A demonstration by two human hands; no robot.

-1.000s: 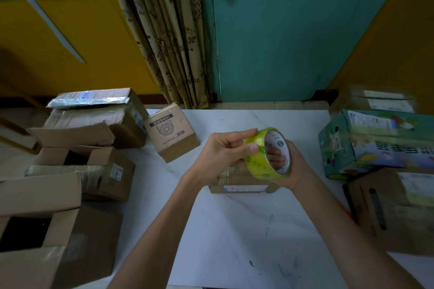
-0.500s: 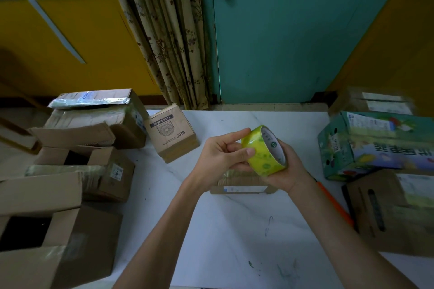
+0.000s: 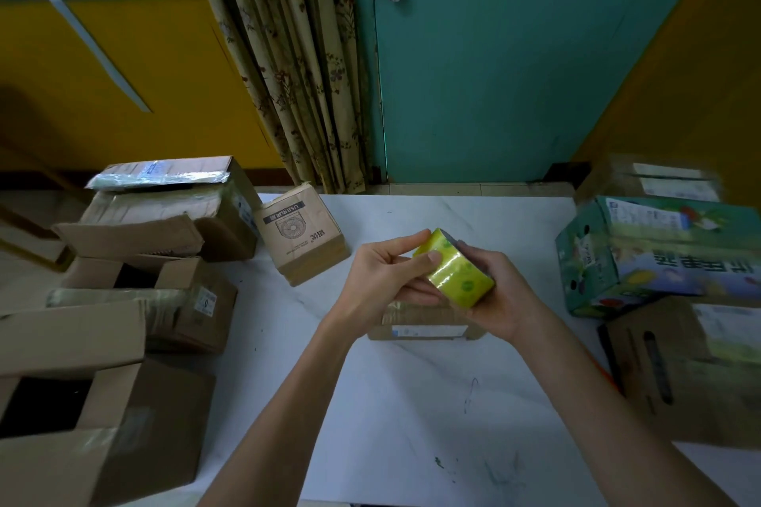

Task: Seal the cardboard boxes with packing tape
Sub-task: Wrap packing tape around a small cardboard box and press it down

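The right hand (image 3: 500,296) cradles the yellow-green tape roll (image 3: 457,276) above the middle of the table (image 3: 412,403), its fingers (image 3: 479,257) curled round the far side; the left hand (image 3: 383,280) pinches the roll's face between thumb and forefinger. Directly below lies a small flat cardboard box (image 3: 420,327). The step looks like finding the tape's free end: best to turn the roll slowly, drag a nail across until it catches, then peel squarely so the strip doesn't split.

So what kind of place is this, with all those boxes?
Probably a small packing or storage room. Cardboard boxes crowd both sides of a white table, the left hand and right hand hold a yellow-green roll of tape, and a teal door and curtain stand behind.
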